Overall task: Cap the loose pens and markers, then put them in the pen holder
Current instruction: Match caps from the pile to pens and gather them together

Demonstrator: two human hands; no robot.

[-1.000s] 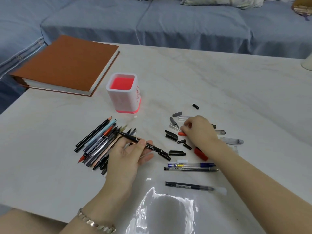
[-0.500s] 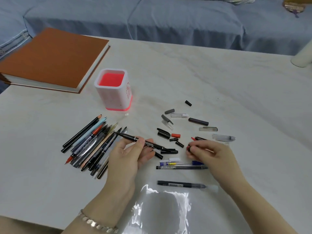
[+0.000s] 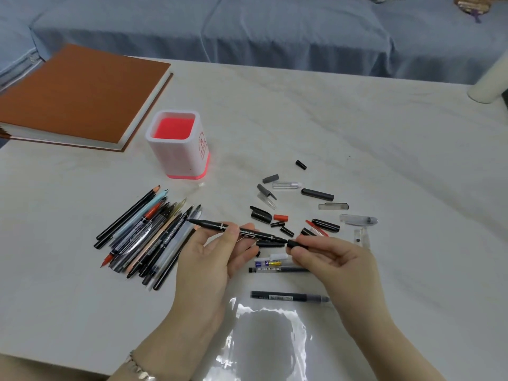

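My left hand (image 3: pixel 211 259) grips a black double-ended marker (image 3: pixel 247 232) by its middle, held level above the table. My right hand (image 3: pixel 330 259) pinches a small black cap (image 3: pixel 295 244) just right of the marker's right tip, nearly touching it. A heap of uncapped pens and pencils (image 3: pixel 148 237) lies to the left. Loose caps (image 3: pixel 277 215) in black, grey, red and clear are scattered behind my hands. The white pen holder (image 3: pixel 178 152) with a red inside stands upright and empty at the back left. Three pens (image 3: pixel 286 296) lie below my hands.
A thick brown-covered book (image 3: pixel 79 92) lies at the table's back left. A clear plastic bag (image 3: pixel 266 345) rests at the near edge. A white cylinder (image 3: pixel 489 81) stands at the far right. A blue sofa (image 3: pixel 275 28) runs behind the table.
My right hand left the caps pile with a black cap and came toward the marker's right tip. My left hand lifted the marker slightly.
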